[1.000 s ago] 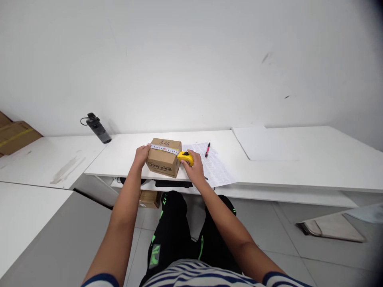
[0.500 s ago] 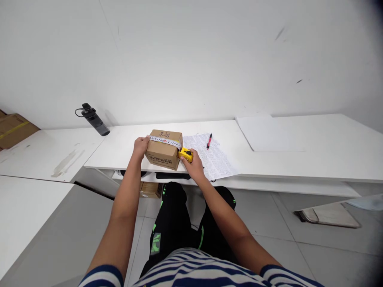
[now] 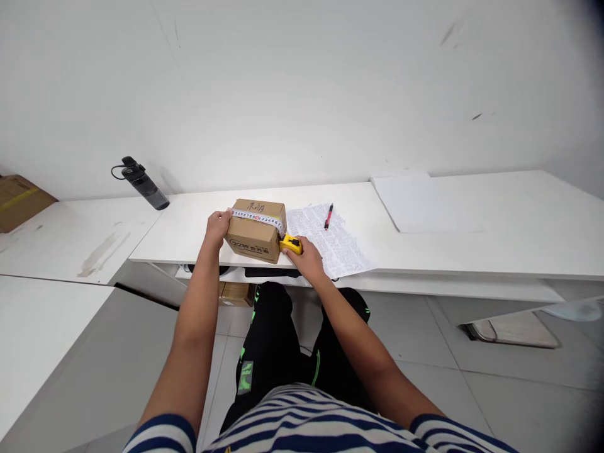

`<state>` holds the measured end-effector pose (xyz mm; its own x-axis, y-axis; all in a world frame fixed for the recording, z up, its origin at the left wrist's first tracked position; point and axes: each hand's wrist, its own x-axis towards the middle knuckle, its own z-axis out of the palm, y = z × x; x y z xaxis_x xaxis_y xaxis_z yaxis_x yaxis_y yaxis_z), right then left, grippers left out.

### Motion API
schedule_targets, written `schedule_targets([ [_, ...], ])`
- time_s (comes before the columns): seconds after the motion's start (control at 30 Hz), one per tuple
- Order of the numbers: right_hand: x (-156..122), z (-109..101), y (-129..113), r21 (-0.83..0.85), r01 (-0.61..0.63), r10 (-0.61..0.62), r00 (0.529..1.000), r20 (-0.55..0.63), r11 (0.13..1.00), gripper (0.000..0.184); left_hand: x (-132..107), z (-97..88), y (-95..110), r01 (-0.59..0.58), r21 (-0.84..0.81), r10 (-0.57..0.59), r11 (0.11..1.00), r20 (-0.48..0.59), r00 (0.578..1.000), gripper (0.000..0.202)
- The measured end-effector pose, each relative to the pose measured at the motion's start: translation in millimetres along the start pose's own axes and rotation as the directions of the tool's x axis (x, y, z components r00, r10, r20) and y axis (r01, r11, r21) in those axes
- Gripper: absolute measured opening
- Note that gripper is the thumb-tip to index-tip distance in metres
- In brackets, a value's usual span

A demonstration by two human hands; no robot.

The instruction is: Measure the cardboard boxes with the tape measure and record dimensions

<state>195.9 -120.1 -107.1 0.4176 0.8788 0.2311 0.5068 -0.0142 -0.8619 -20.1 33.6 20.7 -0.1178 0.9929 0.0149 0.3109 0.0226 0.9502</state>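
At the far left, a dark water bottle (image 3: pixel 141 184) is near the wall on the white surface (image 3: pixel 425 251), well apart from the hands. The left hand (image 3: pixel 218 224) has its grip closed over the upper left edge of the cardboard box (image 3: pixel 255 240) and pins the end of the tape (image 3: pixel 257 218) there. The box sits near the front edge of the surface, and the tape lies flat across its top from left to right. Just beside the lower right corner of the box, the right hand (image 3: pixel 306 261) has its grip clamped on the yellow case (image 3: pixel 291 245). Further right, a printed sheet (image 3: pixel 344 248) lies on the surface with a red pen (image 3: pixel 327 216) on it.

I think the weak point is the left fingers: if they loosen, the tape end could slip off the edge and spring back into the case. A strong pull from the right could also drag the light box sideways, or towards the front edge.
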Motion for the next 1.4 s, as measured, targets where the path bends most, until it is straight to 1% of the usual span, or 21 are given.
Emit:
schedule_targets([
  [0.23, -0.6, 3.7, 5.0, 0.031, 0.025, -0.024, 0.999, -0.026, 0.999, 0.049, 3.6, -0.9, -2.2, 0.005, -0.014, -0.005, 1.000, 0.015, 1.000, 0.031],
  [0.37, -0.7, 5.8, 9.2, 0.021, 0.049, -0.048, 0.998, -0.041, 0.999, 0.049, 4.1, 2.9, -4.3, -0.001, -0.018, 0.001, 1.000, 0.002, 1.000, 0.032],
  [0.43, 1.2, 5.3, 9.2, 0.001, 0.055, -0.054, 0.998, -0.039, 0.999, 0.048, 4.3, 5.5, -4.9, -0.043, 0.037, 0.045, 0.998, -0.046, 0.998, 0.031],
  [0.5, 5.0, 2.9, 7.5, -0.015, 0.050, -0.050, 0.999, -0.021, 0.999, 0.047, 4.3, 6.1, -3.7, -0.099, 0.146, 0.113, 0.984, -0.093, 0.989, 0.031],
  [0.53, 7.5, 0.7, 6.2, -0.019, 0.050, -0.051, 0.999, -0.012, 0.999, 0.046, 4.1, 5.1, -1.9, -0.115, 0.203, 0.137, 0.972, -0.097, 0.986, 0.033],
  [0.6, 12.8, -6.1, 2.5, -0.031, 0.074, -0.075, 0.997, -0.013, 0.997, 0.046, 3.2, 0.2, 4.5, -0.116, 0.292, 0.141, 0.949, -0.064, 0.988, 0.038],
  [0.67, 17.4, -16.1, -2.0, -0.051, 0.134, -0.136, 0.989, -0.055, 0.990, 0.047, 1.3, -8.0, 15.3, -0.121, 0.333, 0.133, 0.935, -0.012, 0.991, 0.043],
  [0.73, 19.8, -28.7, -7.3, -0.079, 0.206, -0.215, 0.968, -0.130, 0.975, 0.048, -1.8, -17.5, 30.4, -0.152, 0.328, 0.154, 0.932, 0.020, 0.988, 0.043],
  [0.8, 19.3, -42.5, -13.6, -0.115, 0.276, -0.294, 0.934, -0.203, 0.954, 0.048, -7.6, -26.0, 48.9, -0.200, 0.298, 0.197, 0.933, 0.039, 0.980, 0.040],
  [0.87, 15.7, -55.8, -21.2, -0.165, 0.341, -0.375, 0.891, -0.255, 0.925, 0.043, -18.6, -32.3, 68.6, -0.254, 0.246, 0.245, 0.935, 0.064, 0.967, 0.036],
  [0.93, 9.3, -66.7, -30.2, -0.216, 0.395, -0.446, 0.846, -0.294, 0.893, 0.039, -36.4, -35.8, 86.5, -0.306, 0.157, 0.290, 0.939, 0.117, 0.950, 0.031],
  [1.0, 0.7, -74.3, -40.3, -0.250, 0.428, -0.493, 0.803, -0.335, 0.868, 0.036, -60.5, -35.6, 99.7, -0.345, 0.061, 0.326, 0.937, 0.208, 0.922, 0.028],
  [1.07, -9.1, -78.5, -51.0, -0.267, 0.451, -0.522, 0.773, -0.361, 0.852, 0.035, -88.4, -30.5, 106.6, -0.377, 0.014, 0.354, 0.926, 0.315, 0.881, 0.027],
  [1.17, -23.9, -79.8, -65.9, -0.285, 0.492, -0.568, 0.728, -0.385, 0.823, 0.036, -127.7, -14.0, 104.8, -0.435, 0.042, 0.378, 0.900, 0.424, 0.823, 0.029],
  [1.27, -36.3, -77.0, -74.8, -0.296, 0.535, -0.611, 0.680, -0.405, 0.791, 0.041, -153.6, 6.5, 92.9, -0.489, 0.087, 0.390, 0.868, 0.490, 0.779, 0.027],
  [1.33, -42.1, -73.1, -75.5, -0.298, 0.532, -0.609, 0.684, -0.401, 0.793, 0.046, -161.6, 18.6, 81.5, -0.481, 0.044, 0.388, 0.876, 0.527, 0.756, 0.027],
  [1.37, -44.1, -70.7, -74.4, -0.292, 0.522, -0.598, 0.695, -0.399, 0.802, 0.048, -163.4, 24.3, 74.9, -0.447, 0.000, 0.374, 0.895, 0.545, 0.750, 0.029],
  [1.4, -45.5, -68.2, -72.4, -0.281, 0.510, -0.582, 0.709, -0.398, 0.813, 0.051, -164.1, 30.1, 67.8, -0.387, -0.049, 0.346, 0.921, 0.562, 0.751, 0.033],
])
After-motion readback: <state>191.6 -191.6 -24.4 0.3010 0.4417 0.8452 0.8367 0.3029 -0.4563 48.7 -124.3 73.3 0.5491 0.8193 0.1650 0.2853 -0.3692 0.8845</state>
